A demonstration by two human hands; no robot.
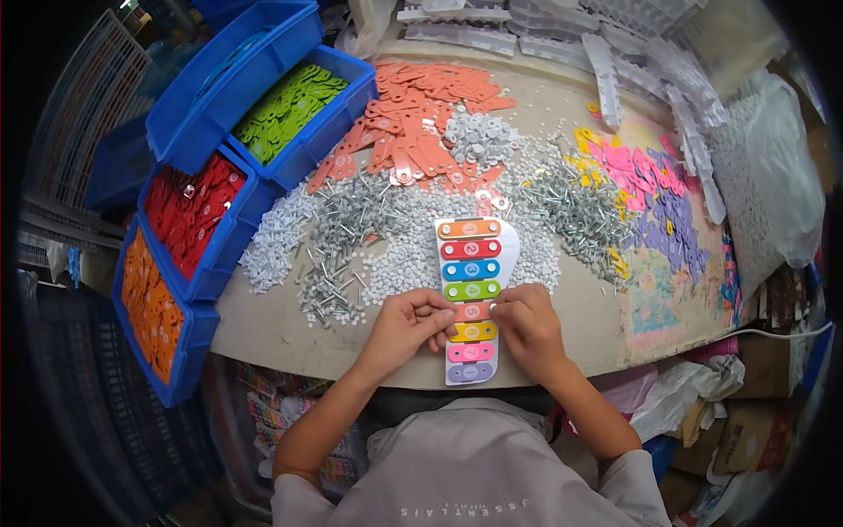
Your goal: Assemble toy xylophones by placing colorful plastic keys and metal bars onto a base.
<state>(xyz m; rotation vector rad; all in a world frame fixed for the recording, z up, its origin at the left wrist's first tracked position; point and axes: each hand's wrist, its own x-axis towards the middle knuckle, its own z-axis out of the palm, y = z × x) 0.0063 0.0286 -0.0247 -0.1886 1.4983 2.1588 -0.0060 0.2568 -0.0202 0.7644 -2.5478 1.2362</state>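
Note:
A toy xylophone point(509, 255) with a white base lies on the table in front of me, its coloured bars stacked from orange at the far end to lilac at the near end. My left hand point(411, 327) is closed at the left ends of the coral bar point(472, 312) and the yellow bar point(474, 332). At the coral bar's right end, my right hand point(529, 327) has its fingertips pinched together. Anything small between the fingers of either hand is hidden. White caps show on the ends of the farther bars, while the pink bar point(470, 352) and lilac bar have dark holes.
Heaps of metal pins point(347, 224), white caps point(408, 263) and coral bars point(413, 132) cover the table beyond the xylophone. Blue bins point(206, 290) of red, green and orange bars line the left. Pink bars point(645, 167) and purple bars point(672, 228) lie right, beside a clear bag point(781, 167).

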